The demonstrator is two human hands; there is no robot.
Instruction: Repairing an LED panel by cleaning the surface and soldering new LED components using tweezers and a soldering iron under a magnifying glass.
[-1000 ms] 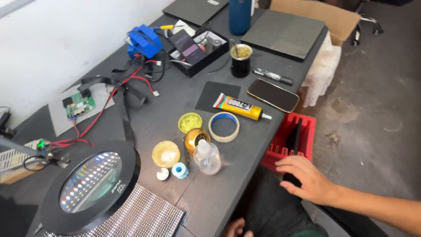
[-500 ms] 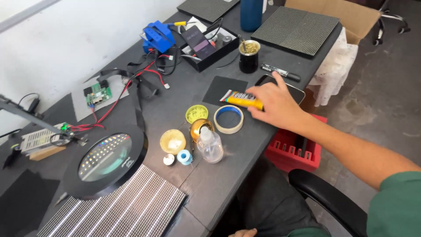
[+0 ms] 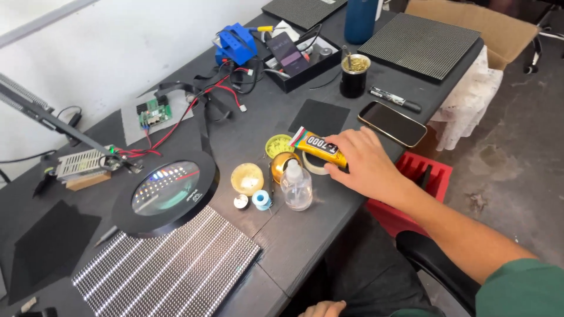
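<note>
We've got the black table (image 3: 247, 132) packed with stuff, LED panel (image 3: 167, 270) at the near edge, round magnifier lamp (image 3: 167, 191) just above it. Our right hand (image 3: 367, 164) is wrapped around the yellow glue tube (image 3: 318, 147), lifted over the tape roll (image 3: 314, 166), beside the clear bottle (image 3: 295, 186). Left hand (image 3: 321, 309) barely shows, can't tell its grip.
</note>
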